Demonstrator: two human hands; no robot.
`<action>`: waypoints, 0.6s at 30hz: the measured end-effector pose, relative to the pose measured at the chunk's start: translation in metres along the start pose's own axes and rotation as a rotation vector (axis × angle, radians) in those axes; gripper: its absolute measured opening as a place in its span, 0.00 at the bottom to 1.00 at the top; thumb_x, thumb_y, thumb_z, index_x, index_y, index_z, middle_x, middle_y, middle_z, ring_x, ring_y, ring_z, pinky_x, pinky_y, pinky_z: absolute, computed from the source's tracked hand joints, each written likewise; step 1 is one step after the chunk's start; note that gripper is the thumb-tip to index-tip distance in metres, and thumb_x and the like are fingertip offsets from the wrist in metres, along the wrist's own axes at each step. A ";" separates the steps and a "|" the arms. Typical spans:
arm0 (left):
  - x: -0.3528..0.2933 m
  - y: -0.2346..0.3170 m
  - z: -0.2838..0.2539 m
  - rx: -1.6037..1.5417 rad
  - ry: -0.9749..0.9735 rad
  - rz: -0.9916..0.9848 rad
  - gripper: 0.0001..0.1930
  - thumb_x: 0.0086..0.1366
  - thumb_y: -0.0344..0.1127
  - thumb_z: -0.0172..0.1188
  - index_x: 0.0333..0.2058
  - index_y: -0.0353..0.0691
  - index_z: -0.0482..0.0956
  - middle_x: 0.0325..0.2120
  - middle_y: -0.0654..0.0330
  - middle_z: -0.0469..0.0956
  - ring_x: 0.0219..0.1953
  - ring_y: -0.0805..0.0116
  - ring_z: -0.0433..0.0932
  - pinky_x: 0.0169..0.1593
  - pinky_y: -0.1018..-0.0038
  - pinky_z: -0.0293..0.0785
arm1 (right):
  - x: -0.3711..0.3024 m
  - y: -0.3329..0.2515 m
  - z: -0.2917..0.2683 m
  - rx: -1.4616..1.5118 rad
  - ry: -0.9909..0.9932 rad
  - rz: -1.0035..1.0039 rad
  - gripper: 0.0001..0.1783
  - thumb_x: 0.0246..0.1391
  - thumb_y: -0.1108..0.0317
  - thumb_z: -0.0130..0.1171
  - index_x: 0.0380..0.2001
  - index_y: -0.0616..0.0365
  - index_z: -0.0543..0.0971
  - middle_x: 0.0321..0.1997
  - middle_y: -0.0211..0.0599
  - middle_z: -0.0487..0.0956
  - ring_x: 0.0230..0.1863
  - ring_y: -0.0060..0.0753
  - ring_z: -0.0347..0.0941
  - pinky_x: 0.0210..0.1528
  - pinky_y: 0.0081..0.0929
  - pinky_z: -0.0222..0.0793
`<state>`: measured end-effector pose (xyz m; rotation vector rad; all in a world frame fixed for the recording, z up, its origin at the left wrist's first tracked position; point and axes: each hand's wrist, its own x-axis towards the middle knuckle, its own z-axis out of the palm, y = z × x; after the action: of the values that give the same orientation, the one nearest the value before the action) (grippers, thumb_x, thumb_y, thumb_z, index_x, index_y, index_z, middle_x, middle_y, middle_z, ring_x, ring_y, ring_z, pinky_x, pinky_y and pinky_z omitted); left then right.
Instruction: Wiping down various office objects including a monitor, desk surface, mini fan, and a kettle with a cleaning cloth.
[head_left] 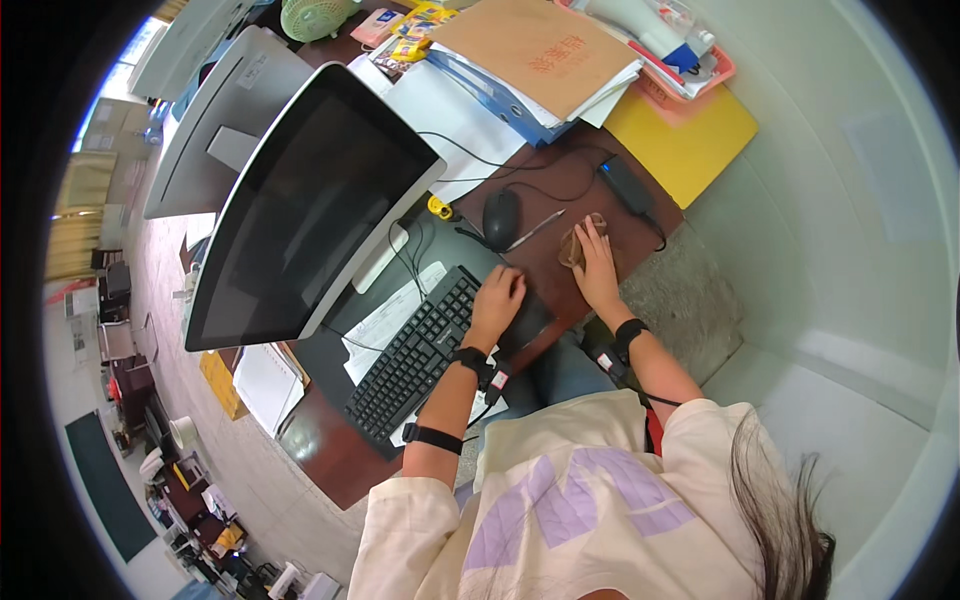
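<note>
My right hand [597, 268] lies on a crumpled brown cloth [569, 251] at the right edge of the dark red desk [545, 270]. Its fingers press the cloth against the desktop, and part of the cloth shows beside them. My left hand [497, 302] rests at the near right end of the black keyboard [415, 355], its fingers curled in with nothing visible in them. Beyond the hands are a black mouse [501, 219] and a thin pen [536, 230] lying aslant. Black straps circle both wrists.
A large dark monitor [310, 205] stands at the left. A black adapter box [627, 184] with cables lies near the right edge. Behind are a blue binder [490, 95], a brown envelope [535, 50], a yellow folder [685, 140] and a pink basket [722, 72]. A pale wall rises at the right.
</note>
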<state>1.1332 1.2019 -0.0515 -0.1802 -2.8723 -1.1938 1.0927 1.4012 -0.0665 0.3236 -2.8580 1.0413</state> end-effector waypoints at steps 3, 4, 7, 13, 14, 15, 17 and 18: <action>0.042 0.023 0.007 0.035 0.155 0.281 0.10 0.54 0.29 0.55 0.36 0.35 0.71 0.34 0.52 0.70 0.36 0.57 0.72 0.37 0.67 0.70 | -0.004 0.001 -0.006 0.009 -0.058 -0.007 0.35 0.41 0.77 0.56 0.56 0.56 0.60 0.65 0.42 0.50 0.62 0.54 0.49 0.64 0.43 0.46; 0.052 0.019 0.014 0.035 0.161 0.278 0.10 0.54 0.29 0.55 0.36 0.35 0.71 0.34 0.52 0.70 0.36 0.57 0.72 0.37 0.67 0.70 | -0.004 -0.003 -0.005 0.018 -0.060 -0.013 0.34 0.41 0.77 0.56 0.56 0.56 0.61 0.65 0.41 0.51 0.62 0.54 0.49 0.64 0.43 0.46; 0.074 0.006 0.030 0.424 0.173 0.207 0.17 0.52 0.28 0.57 0.42 0.35 0.69 0.39 0.51 0.69 0.41 0.56 0.70 0.40 0.67 0.70 | 0.000 -0.008 -0.003 0.058 -0.045 -0.032 0.31 0.42 0.76 0.55 0.54 0.56 0.63 0.62 0.42 0.56 0.60 0.52 0.54 0.61 0.40 0.51; 0.079 0.034 0.030 -0.306 -0.034 -0.070 0.13 0.51 0.25 0.57 0.38 0.30 0.75 0.31 0.55 0.76 0.32 0.64 0.75 0.37 0.75 0.72 | 0.021 -0.012 -0.019 0.841 0.191 0.554 0.21 0.48 0.69 0.56 0.47 0.61 0.69 0.45 0.41 0.73 0.45 0.35 0.70 0.46 0.27 0.65; 0.077 0.040 0.030 -0.577 -0.066 -0.172 0.13 0.52 0.26 0.57 0.38 0.31 0.76 0.31 0.57 0.77 0.32 0.69 0.75 0.36 0.77 0.71 | 0.027 -0.020 -0.023 1.088 0.256 0.583 0.19 0.49 0.66 0.57 0.44 0.62 0.71 0.40 0.38 0.75 0.40 0.29 0.71 0.42 0.24 0.66; 0.077 0.044 0.028 -0.847 -0.097 -0.275 0.12 0.53 0.27 0.57 0.38 0.31 0.76 0.30 0.59 0.78 0.31 0.74 0.75 0.35 0.79 0.71 | 0.036 -0.030 -0.023 1.092 0.259 0.578 0.19 0.49 0.66 0.57 0.44 0.62 0.71 0.40 0.38 0.75 0.40 0.29 0.71 0.42 0.24 0.66; 0.085 0.061 0.015 -0.776 -0.130 -0.246 0.13 0.54 0.28 0.57 0.40 0.31 0.76 0.32 0.60 0.78 0.33 0.76 0.74 0.36 0.80 0.71 | 0.056 -0.039 -0.029 0.933 0.182 0.489 0.16 0.48 0.65 0.59 0.39 0.62 0.73 0.36 0.33 0.75 0.38 0.23 0.70 0.40 0.23 0.66; 0.090 0.070 0.008 -0.706 -0.159 -0.225 0.14 0.55 0.29 0.57 0.42 0.32 0.75 0.34 0.60 0.78 0.35 0.79 0.73 0.36 0.81 0.70 | 0.066 -0.038 -0.036 0.951 0.190 0.451 0.14 0.48 0.64 0.59 0.35 0.62 0.75 0.34 0.31 0.75 0.36 0.22 0.70 0.39 0.21 0.65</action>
<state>1.0520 1.2650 -0.0020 0.0464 -2.4956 -2.2866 1.0370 1.3849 -0.0054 -0.3828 -2.1002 2.3081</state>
